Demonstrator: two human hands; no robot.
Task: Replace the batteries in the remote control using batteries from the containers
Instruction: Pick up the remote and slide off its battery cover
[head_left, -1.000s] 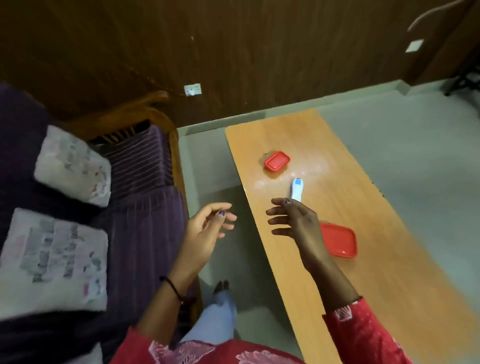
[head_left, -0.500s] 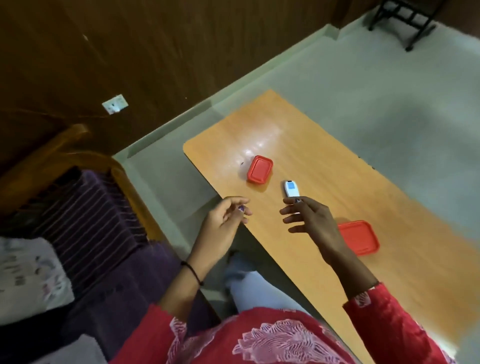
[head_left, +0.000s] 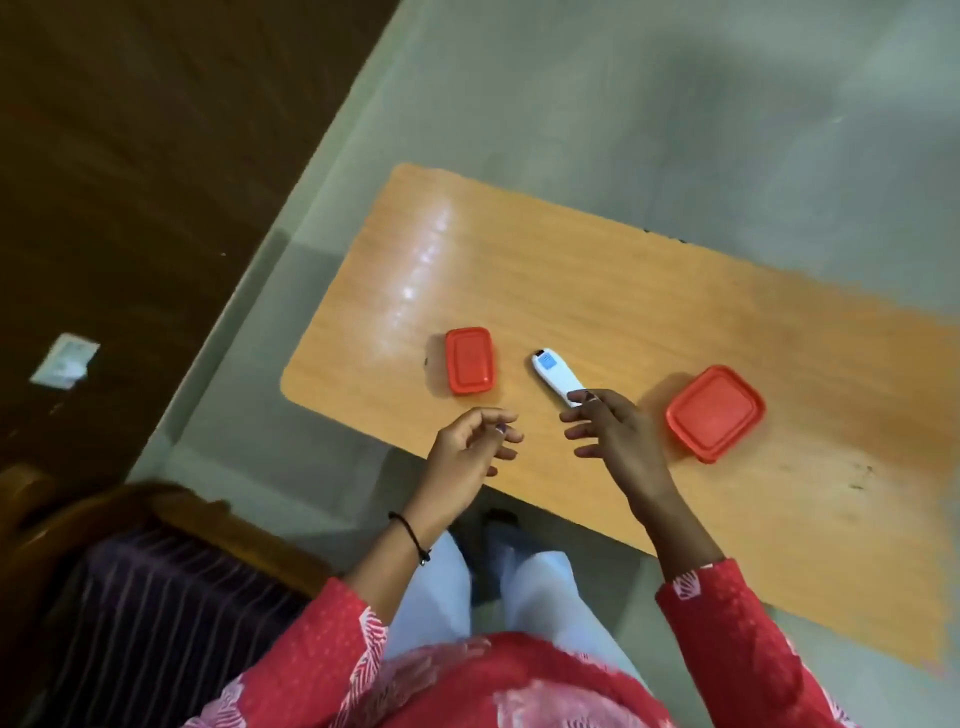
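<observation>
The table (head_left: 649, 312) has an orange wood-grain top with fine pale streaks and a whitish shine near its left end. The small container (head_left: 468, 359) on it is plain red, and the bigger container (head_left: 714, 411) is the same red, a little more orange at its rim. The remote control (head_left: 556, 378) is white with a small blue patch at its far end. The sleeves (head_left: 727, 623) are red with a white leaf-like print. A thin black band (head_left: 410, 535) goes around the left wrist. The trousers (head_left: 540, 592) are pale blue. The floor (head_left: 623, 104) is grey-green. The wall (head_left: 130, 156) is dark brown. The seat cushion (head_left: 166, 613) is dark purple with thin light stripes.
</observation>
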